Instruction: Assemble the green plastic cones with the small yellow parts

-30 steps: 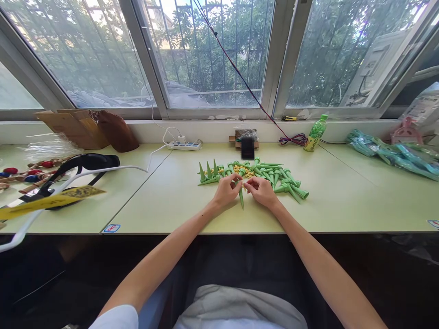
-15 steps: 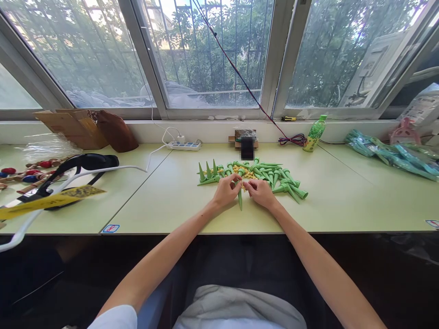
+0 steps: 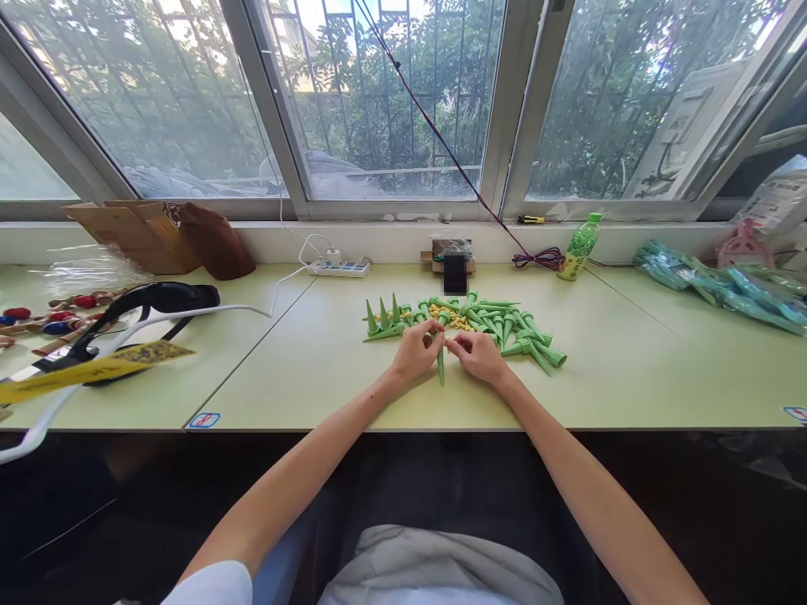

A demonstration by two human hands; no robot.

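My left hand is closed on a green cone-shaped spike, its tip pointing down toward me. My right hand pinches at the top of the same spike, fingertips meeting the left thumb; something small and yellow shows between them, too small to name. Just beyond both hands lies a pile of several green spikes around a heap of small yellow pieces. Three spikes stand upright at the pile's left end.
On the pale green table: a dark phone on a stand, a power strip, a green bottle, coiled cables. Left: black strap and white cable, cardboard box, brown pouch. Right: teal packets.
The green spike has swung from a slant to nearly vertical between my hands. My right hand has drawn slightly closer to the left.
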